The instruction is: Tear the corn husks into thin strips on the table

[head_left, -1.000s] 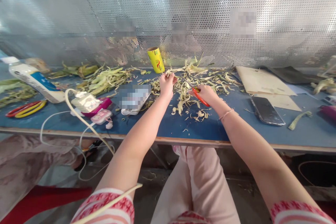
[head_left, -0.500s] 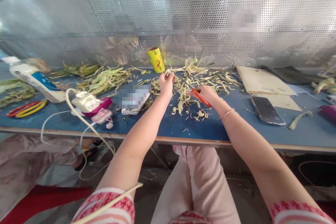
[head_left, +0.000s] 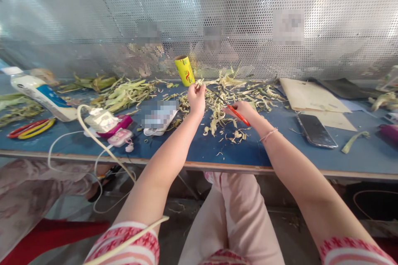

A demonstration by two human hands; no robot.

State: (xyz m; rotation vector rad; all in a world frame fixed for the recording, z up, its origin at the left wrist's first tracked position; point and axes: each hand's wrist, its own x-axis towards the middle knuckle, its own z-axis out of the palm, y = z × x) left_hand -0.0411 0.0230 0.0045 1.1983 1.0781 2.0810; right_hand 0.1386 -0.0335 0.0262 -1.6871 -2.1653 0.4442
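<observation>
My left hand (head_left: 197,101) is closed, its fingers pinching a pale plant piece (head_left: 199,83) whose top sticks out above the fingertips. In my right hand (head_left: 246,111) is a pair of scissors (head_left: 238,115) with red handles. Its dark blades point up and left toward my left hand, apart from the pinched piece. Around and under both hands lies a loose pile of pale green, curled plant strips (head_left: 214,125), with small scraps nearer the table's front edge. Just behind my left hand a yellow cardboard tube (head_left: 184,70) stands upright.
Left on the blue table (head_left: 199,147) are a bottle (head_left: 52,97), red-and-yellow scissors (head_left: 32,128), stalks (head_left: 127,96), a charger with cables (head_left: 104,122) and a white device (head_left: 161,118). To the right lie a phone (head_left: 316,131) and beige sheets (head_left: 314,94). Behind rises a perforated metal panel (head_left: 242,4).
</observation>
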